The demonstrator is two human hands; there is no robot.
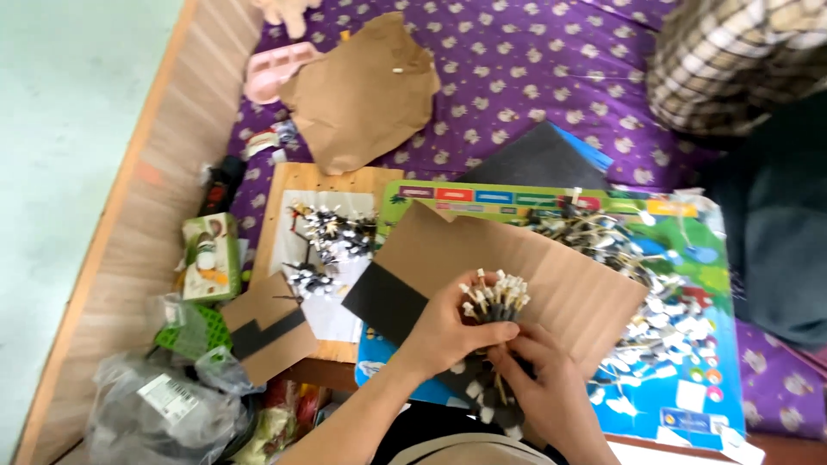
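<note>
Loose pieces (655, 319) crowd right — cardboard (534, 267) ahead.

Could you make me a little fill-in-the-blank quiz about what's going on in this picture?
1. Both hands, left hand and right hand, hold one bundle of small white-tipped ____.
2. The bedspread under everything is ____ with a pale pattern.
3. The crumpled sheet at the top is brown ____.
4. The green box lies on the person's ____ side.

Missing words: sticks; purple; paper; left
</note>
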